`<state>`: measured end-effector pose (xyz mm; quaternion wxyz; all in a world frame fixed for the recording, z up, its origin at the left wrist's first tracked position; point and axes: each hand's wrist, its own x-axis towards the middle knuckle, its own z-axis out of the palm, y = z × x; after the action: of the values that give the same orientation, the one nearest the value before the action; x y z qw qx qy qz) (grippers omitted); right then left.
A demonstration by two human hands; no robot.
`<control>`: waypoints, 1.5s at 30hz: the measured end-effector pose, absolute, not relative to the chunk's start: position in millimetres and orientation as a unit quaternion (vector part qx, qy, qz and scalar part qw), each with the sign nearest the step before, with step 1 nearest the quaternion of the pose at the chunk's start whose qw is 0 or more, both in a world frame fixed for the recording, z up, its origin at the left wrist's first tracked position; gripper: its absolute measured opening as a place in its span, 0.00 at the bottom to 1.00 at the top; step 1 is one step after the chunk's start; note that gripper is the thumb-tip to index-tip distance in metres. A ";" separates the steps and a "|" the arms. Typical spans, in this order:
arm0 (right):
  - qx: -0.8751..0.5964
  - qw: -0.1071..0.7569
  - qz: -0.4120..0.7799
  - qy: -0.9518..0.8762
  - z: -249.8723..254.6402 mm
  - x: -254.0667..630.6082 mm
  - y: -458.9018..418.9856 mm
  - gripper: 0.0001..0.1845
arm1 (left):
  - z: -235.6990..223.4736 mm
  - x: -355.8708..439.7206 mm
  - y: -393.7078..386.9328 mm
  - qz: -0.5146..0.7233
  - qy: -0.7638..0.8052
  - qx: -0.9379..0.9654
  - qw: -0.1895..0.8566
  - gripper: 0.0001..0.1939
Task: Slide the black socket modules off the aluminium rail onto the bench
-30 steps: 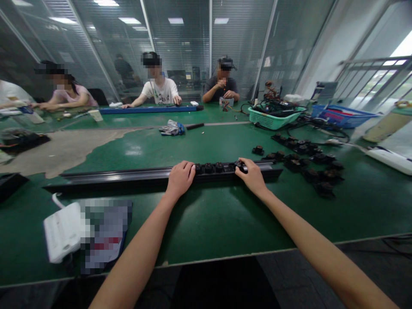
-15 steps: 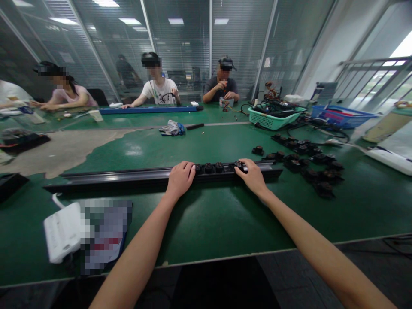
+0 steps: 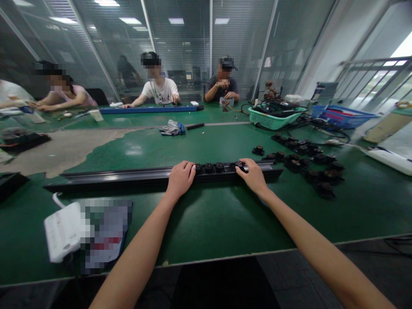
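Note:
A long black metal rail [image 3: 141,175] with a shiny channel lies across the table in front of me. My left hand [image 3: 180,179] is wrapped over its middle, fingers together, its tips beside a row of black round-topped modules [image 3: 219,167] seated in the channel. Toward the rail's right end, my right hand [image 3: 253,177] holds another black round-topped module [image 3: 238,164] between thumb and fingers, in or on the channel. A short gap separates this module from the row. My fingers hide part of it.
Several loose black modules [image 3: 296,162] are spread right of the rail. Behind them stand a green basket [image 3: 273,119] of cables and a blue basket [image 3: 346,118]. A white device [image 3: 62,231] lies near the front left. Gloves [image 3: 173,128] lie farther back. Co-workers sit across the table.
My right hand and the module in it have shifted very slightly to the right. My left hand and the rail look unchanged. Across the table, a co-worker's hand has lowered.

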<state>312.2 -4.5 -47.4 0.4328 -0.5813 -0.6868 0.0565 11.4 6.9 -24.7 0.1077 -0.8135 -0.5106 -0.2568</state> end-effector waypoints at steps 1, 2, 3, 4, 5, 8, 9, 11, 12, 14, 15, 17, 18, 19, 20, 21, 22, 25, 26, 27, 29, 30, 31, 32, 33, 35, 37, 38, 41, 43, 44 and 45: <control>-0.582 0.432 0.056 -0.687 -47.2 312.4 -4.6 0.21 | -24.7 11.3 6.9 -0.257 -0.510 -0.814 0.108 0.20; -0.583 0.431 0.055 -0.687 -47.0 312.5 -4.7 0.21 | -24.7 11.3 6.9 -0.258 -0.509 -0.814 0.107 0.20; -0.584 0.430 0.053 -0.687 -46.8 312.6 -4.9 0.21 | -24.5 11.3 6.7 -0.260 -0.509 -0.814 0.106 0.20; -0.586 0.428 0.050 -0.687 -46.5 312.6 -5.1 0.21 | -24.3 11.4 6.5 -0.260 -0.509 -0.814 0.104 0.20; -0.587 0.426 0.046 -0.687 -46.3 312.6 -5.4 0.21 | -24.1 11.4 6.3 -0.261 -0.509 -0.814 0.103 0.20; -0.593 0.416 0.032 -0.689 -46.0 313.1 -6.0 0.21 | -23.7 11.6 5.6 -0.262 -0.509 -0.813 0.102 0.20; -0.593 0.413 0.028 -0.690 -46.1 313.5 -5.9 0.22 | -23.8 11.6 5.5 -0.263 -0.509 -0.813 0.102 0.20; -0.590 0.409 0.018 -0.696 -46.4 315.2 -5.2 0.22 | -24.1 11.5 5.6 -0.264 -0.509 -0.813 0.101 0.20; -0.585 0.408 0.013 -0.700 -46.5 316.4 -4.8 0.22 | -24.3 11.4 5.8 -0.264 -0.509 -0.813 0.102 0.20; -0.576 0.406 0.003 -0.709 -46.7 319.4 -4.1 0.22 | -24.8 11.2 6.3 -0.264 -0.509 -0.813 0.103 0.20; -0.574 0.403 0.000 -0.712 -46.7 320.9 -4.1 0.21 | -25.0 11.1 6.6 -0.264 -0.509 -0.813 0.104 0.20; -0.577 0.397 -0.005 -0.714 -46.4 323.6 -4.6 0.22 | -25.2 11.2 6.9 -0.265 -0.508 -0.813 0.105 0.20; -0.580 0.394 -0.009 -0.713 -46.3 324.5 -5.0 0.22 | -25.2 11.2 7.0 -0.264 -0.508 -0.813 0.106 0.20; -0.583 0.390 -0.013 -0.712 -46.2 325.3 -5.5 0.23 | -25.2 11.4 7.0 -0.264 -0.508 -0.813 0.107 0.20; -0.585 0.386 -0.018 -0.713 -46.1 325.8 -5.9 0.23 | -25.1 11.5 7.0 -0.263 -0.508 -0.813 0.108 0.20; -0.584 0.383 -0.023 -0.715 -46.0 326.1 -6.1 0.23 | -24.9 11.6 6.9 -0.262 -0.508 -0.813 0.109 0.20; -0.583 0.380 -0.026 -0.718 -45.9 326.4 -6.2 0.23 | -24.8 11.7 6.9 -0.262 -0.508 -0.813 0.110 0.20; -0.578 0.377 -0.032 -0.723 -45.6 326.9 -5.5 0.22 | -24.7 11.8 6.8 -0.262 -0.508 -0.813 0.110 0.20; -0.577 0.378 -0.034 -0.724 -45.4 327.2 -5.2 0.22 | -24.7 11.7 6.9 -0.262 -0.508 -0.813 0.109 0.20; -0.576 0.378 -0.036 -0.724 -45.1 327.4 -5.0 0.22 | -24.8 11.6 6.9 -0.263 -0.508 -0.813 0.108 0.20; -0.574 0.378 -0.037 -0.726 -44.5 327.8 -4.9 0.22 | -25.0 11.4 7.0 -0.265 -0.508 -0.813 0.105 0.20; -0.573 0.378 -0.036 -0.726 -44.2 328.0 -4.9 0.22 | -25.1 11.3 7.0 -0.265 -0.508 -0.813 0.105 0.20; -0.573 0.378 -0.036 -0.726 -44.0 328.0 -5.1 0.22 | -25.2 11.3 7.0 -0.266 -0.508 -0.813 0.104 0.20; -0.573 0.379 -0.035 -0.726 -43.8 328.1 -5.2 0.22 | -25.2 11.3 7.0 -0.266 -0.508 -0.813 0.103 0.20; -0.574 0.378 -0.036 -0.726 -43.7 328.0 -5.3 0.22 | -25.2 11.4 7.0 -0.266 -0.508 -0.813 0.102 0.20; -0.576 0.377 -0.037 -0.725 -43.8 328.0 -5.3 0.21 | -25.0 11.5 6.9 -0.266 -0.508 -0.813 0.102 0.20; -0.578 0.374 -0.039 -0.724 -44.2 328.2 -5.0 0.21 | -24.7 11.7 6.7 -0.265 -0.510 -0.812 0.102 0.19; -0.579 0.373 -0.040 -0.724 -44.4 328.3 -4.8 0.21 | -24.4 11.8 6.5 -0.265 -0.510 -0.812 0.101 0.19; -0.581 0.370 -0.043 -0.724 -44.9 328.9 -4.3 0.21 | -23.6 12.1 5.8 -0.266 -0.509 -0.813 0.100 0.20; -0.581 0.368 -0.045 -0.724 -44.9 329.1 -4.2 0.22 | -23.2 12.2 5.4 -0.265 -0.509 -0.813 0.100 0.20; -0.581 0.367 -0.046 -0.725 -44.7 329.1 -4.2 0.22 | -23.2 12.2 5.2 -0.264 -0.509 -0.813 0.100 0.20; -0.581 0.367 -0.047 -0.725 -44.6 329.0 -4.2 0.22 | -23.2 12.2 5.2 -0.264 -0.510 -0.812 0.101 0.20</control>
<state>329.0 -4.2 -44.6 0.3666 -0.5810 -0.7252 -0.0467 12.2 5.2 -23.2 0.1009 -0.8124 -0.5101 -0.2637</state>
